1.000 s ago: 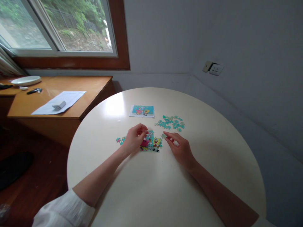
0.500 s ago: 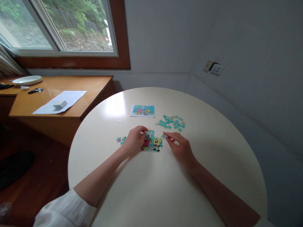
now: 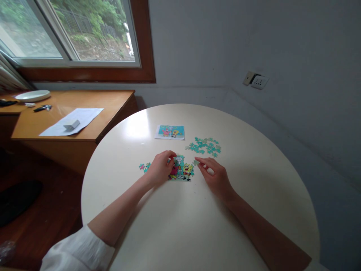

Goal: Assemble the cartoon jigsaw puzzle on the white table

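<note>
A partly joined cartoon puzzle (image 3: 180, 171) lies on the round white table (image 3: 180, 226). My left hand (image 3: 161, 165) rests over its left side with curled fingers, hiding part of it; whether the fingertips grip anything is hidden. Just right of the puzzle, my right hand (image 3: 216, 175) pinches a small pale green puzzle piece (image 3: 196, 162) between thumb and fingers. Loose teal pieces (image 3: 205, 146) are spread beyond my right hand. A few more pieces (image 3: 143, 166), pink and teal, show left of my left hand.
Behind the puzzle lies a picture sheet (image 3: 170, 132) with the cartoon figures. A wooden desk (image 3: 113, 101) at the left holds a white paper (image 3: 84, 114), a small grey-white block (image 3: 71, 125) and a white dish (image 3: 33, 95). A window and wall sockets are beyond.
</note>
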Available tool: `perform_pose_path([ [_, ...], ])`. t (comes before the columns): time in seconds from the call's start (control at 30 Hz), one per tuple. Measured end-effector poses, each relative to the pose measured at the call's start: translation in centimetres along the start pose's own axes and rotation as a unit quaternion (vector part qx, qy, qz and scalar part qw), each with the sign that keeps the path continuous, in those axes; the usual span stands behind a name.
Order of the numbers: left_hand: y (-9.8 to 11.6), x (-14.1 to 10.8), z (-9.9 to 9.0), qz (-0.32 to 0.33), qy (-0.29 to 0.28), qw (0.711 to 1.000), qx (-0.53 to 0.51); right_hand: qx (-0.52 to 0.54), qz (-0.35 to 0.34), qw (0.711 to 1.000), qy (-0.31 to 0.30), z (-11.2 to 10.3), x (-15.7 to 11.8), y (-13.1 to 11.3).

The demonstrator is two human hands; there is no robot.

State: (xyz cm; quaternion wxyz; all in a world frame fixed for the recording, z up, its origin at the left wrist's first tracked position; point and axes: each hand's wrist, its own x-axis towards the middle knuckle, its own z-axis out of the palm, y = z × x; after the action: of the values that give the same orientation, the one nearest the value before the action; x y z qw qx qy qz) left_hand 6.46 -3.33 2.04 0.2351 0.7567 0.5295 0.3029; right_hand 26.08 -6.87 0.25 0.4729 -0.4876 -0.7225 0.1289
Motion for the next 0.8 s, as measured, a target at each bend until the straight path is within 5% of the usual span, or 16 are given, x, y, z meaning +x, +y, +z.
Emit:
perform_pose_path([
  [0.8,-0.17,-0.14,0.25,0.031,-0.003,1.0,-0.007,0.01,0.0,1.0,-0.019,-0.03,-0.01,-0.15],
])
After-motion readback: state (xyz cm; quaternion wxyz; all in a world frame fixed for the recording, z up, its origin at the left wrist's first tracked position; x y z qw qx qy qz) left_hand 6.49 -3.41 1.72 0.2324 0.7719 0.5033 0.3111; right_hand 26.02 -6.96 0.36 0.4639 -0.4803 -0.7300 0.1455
